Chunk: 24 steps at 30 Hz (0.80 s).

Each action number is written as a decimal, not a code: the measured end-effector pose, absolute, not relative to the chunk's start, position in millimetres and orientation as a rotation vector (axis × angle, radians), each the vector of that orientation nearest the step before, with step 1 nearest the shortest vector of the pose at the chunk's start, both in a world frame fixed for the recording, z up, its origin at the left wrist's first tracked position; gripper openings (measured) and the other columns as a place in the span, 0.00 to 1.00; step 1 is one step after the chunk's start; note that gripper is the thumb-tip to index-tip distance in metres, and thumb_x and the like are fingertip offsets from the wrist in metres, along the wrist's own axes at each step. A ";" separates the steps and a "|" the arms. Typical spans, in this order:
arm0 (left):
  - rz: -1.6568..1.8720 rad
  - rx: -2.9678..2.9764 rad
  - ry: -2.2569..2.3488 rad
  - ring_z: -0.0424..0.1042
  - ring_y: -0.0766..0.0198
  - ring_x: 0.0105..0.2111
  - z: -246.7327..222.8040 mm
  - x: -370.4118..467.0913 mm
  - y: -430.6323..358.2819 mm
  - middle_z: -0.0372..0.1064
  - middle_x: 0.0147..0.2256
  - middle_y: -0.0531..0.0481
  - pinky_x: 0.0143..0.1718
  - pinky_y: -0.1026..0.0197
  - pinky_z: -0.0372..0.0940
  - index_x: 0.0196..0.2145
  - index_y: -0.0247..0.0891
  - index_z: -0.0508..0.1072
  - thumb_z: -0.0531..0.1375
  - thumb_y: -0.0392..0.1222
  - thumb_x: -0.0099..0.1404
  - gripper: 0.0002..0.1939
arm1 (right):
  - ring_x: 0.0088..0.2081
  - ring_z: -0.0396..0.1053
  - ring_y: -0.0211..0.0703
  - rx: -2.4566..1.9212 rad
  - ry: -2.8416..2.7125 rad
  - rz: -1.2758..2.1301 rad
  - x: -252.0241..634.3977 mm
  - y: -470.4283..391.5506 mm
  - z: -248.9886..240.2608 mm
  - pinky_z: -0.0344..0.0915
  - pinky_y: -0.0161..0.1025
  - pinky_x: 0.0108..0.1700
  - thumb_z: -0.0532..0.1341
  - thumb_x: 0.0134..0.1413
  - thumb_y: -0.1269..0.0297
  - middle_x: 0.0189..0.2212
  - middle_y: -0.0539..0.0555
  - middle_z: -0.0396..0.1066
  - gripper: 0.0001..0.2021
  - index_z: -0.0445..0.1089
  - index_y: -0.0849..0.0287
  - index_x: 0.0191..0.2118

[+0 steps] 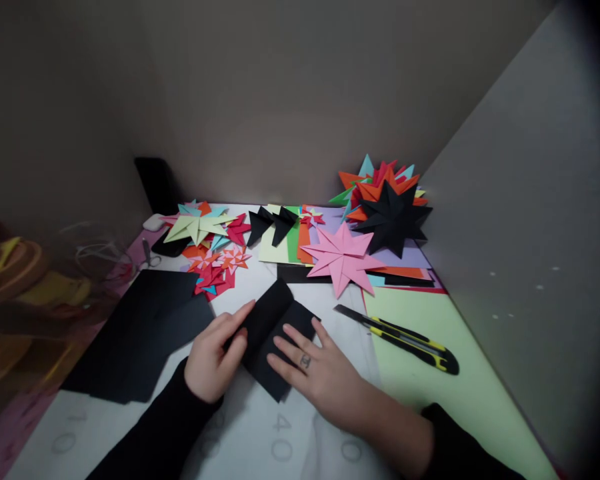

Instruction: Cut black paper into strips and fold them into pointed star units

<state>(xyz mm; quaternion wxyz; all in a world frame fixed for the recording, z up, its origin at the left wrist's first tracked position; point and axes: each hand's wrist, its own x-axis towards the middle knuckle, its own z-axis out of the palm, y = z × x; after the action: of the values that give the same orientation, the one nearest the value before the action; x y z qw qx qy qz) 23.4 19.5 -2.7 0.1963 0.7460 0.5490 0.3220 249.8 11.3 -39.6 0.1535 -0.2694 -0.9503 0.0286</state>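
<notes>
A black sheet of paper [276, 327] with a fold across it lies tilted between my hands on the white mat. My left hand [216, 350] pinches its raised left flap between thumb and fingers. Spread flat on its right half are the fingers of my right hand [313, 363], which wears a ring. To the right rests a black and yellow utility knife [405, 339], its blade end pointing at the paper. More black paper sheets [135, 333] are piled left of my left hand.
Folded paper stars, among them a pink one [343, 259] and a black one [394, 217], line the back. Two small folded black pieces [273, 223] sit between them. Scissors [151, 253] and a black phone-like object [156, 185] are at back left; a light green sheet [425, 387] lies right. Walls enclose the back and right.
</notes>
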 end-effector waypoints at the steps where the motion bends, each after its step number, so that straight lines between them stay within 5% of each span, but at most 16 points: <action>1: 0.901 2.104 1.539 0.68 0.67 0.27 -3.9 21.6 20.6 0.66 0.28 0.51 0.31 0.66 0.65 0.51 0.35 0.68 0.50 0.36 0.64 0.19 | 0.61 0.51 0.54 -0.761 -2.734 0.112 249.7 11.5 -40.2 0.49 0.67 0.55 0.49 0.61 0.71 0.56 0.57 0.61 0.19 0.59 0.56 0.57; 6: 0.661 2.288 1.604 0.69 0.67 0.25 -12.0 10.1 26.0 0.66 0.27 0.50 0.28 0.66 0.66 0.45 0.34 0.73 0.49 0.36 0.63 0.18 | 0.61 0.50 0.56 -0.894 -2.734 0.176 253.2 17.5 -47.0 0.49 0.66 0.56 0.50 0.59 0.74 0.56 0.57 0.62 0.19 0.61 0.57 0.55; 9: 0.548 2.484 1.759 0.70 0.56 0.39 -13.3 7.6 26.7 0.68 0.41 0.40 0.38 0.55 0.68 0.46 0.36 0.73 0.52 0.37 0.61 0.17 | 0.62 0.47 0.55 -0.916 -2.744 0.184 255.6 18.9 -50.1 0.49 0.63 0.57 0.50 0.57 0.75 0.57 0.58 0.60 0.22 0.58 0.57 0.58; 11: 0.476 2.632 1.774 0.63 0.46 0.51 -14.8 7.8 25.8 0.63 0.52 0.38 0.46 0.44 0.63 0.45 0.40 0.73 0.56 0.35 0.59 0.16 | 0.62 0.46 0.54 -0.914 -2.731 0.168 255.8 17.9 -50.7 0.50 0.62 0.57 0.51 0.57 0.75 0.58 0.59 0.59 0.23 0.57 0.57 0.59; 14: 0.335 2.770 1.559 0.58 0.45 0.56 -21.0 7.6 22.2 0.66 0.52 0.43 0.51 0.37 0.56 0.44 0.43 0.73 0.57 0.33 0.58 0.17 | 0.61 0.49 0.55 -0.914 -2.704 0.119 249.7 15.0 -47.7 0.51 0.62 0.56 0.51 0.57 0.75 0.56 0.59 0.61 0.22 0.58 0.57 0.58; 19: 0.159 2.843 1.323 0.67 0.53 0.49 -29.3 2.9 10.7 0.70 0.48 0.41 0.46 0.52 0.67 0.47 0.35 0.72 0.57 0.36 0.60 0.16 | 0.55 0.59 0.54 -0.949 -2.748 0.130 223.0 13.0 -33.4 0.54 0.60 0.55 0.51 0.59 0.73 0.52 0.60 0.66 0.18 0.63 0.58 0.53; 24: 0.190 2.874 1.329 0.70 0.52 0.46 -31.5 -0.3 1.3 0.71 0.47 0.40 0.42 0.53 0.69 0.46 0.31 0.72 0.56 0.36 0.61 0.15 | 0.59 0.53 0.51 -0.821 -2.831 0.201 216.8 19.4 -28.3 0.54 0.57 0.56 0.50 0.58 0.73 0.57 0.59 0.60 0.22 0.57 0.58 0.58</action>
<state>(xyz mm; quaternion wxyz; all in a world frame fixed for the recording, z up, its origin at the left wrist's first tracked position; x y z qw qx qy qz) -0.3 1.3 -31.5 -0.0151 0.9060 0.4188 0.0600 216.8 19.4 -28.3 0.0936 -0.2766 -0.9540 0.0678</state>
